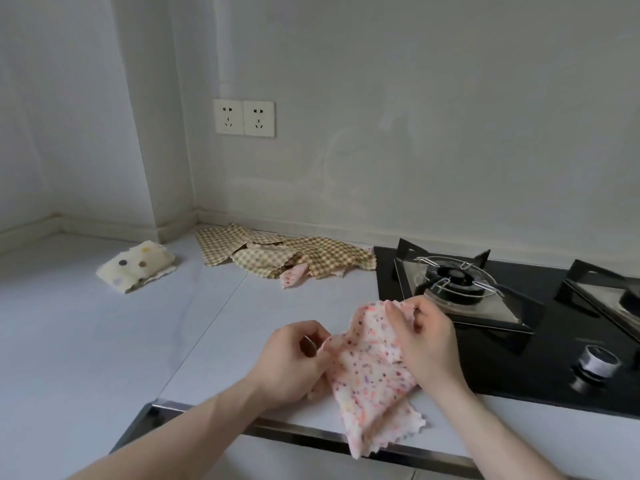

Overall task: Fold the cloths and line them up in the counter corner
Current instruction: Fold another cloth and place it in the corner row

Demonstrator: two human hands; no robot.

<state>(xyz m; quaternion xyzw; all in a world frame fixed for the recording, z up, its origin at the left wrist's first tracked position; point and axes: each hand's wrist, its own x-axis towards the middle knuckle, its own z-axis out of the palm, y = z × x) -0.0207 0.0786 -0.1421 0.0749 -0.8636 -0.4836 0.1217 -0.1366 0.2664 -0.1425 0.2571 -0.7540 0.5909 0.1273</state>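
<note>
I count two pink speckled cloths (372, 372) (292, 274), two checked cloths (322, 254) (263, 259), one folded dotted cloth (136, 266), two wall sockets (244, 117) and two burners (450, 277) (628, 299).

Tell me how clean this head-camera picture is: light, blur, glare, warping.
Head view: soft, even daylight, with only faint shadows under the folded dotted cloth and the checked cloths; the wide lens bends the counter edge and wall lines; slight blur on both hands and the speckled cloth; small glints on the stove knob and burner.
</note>
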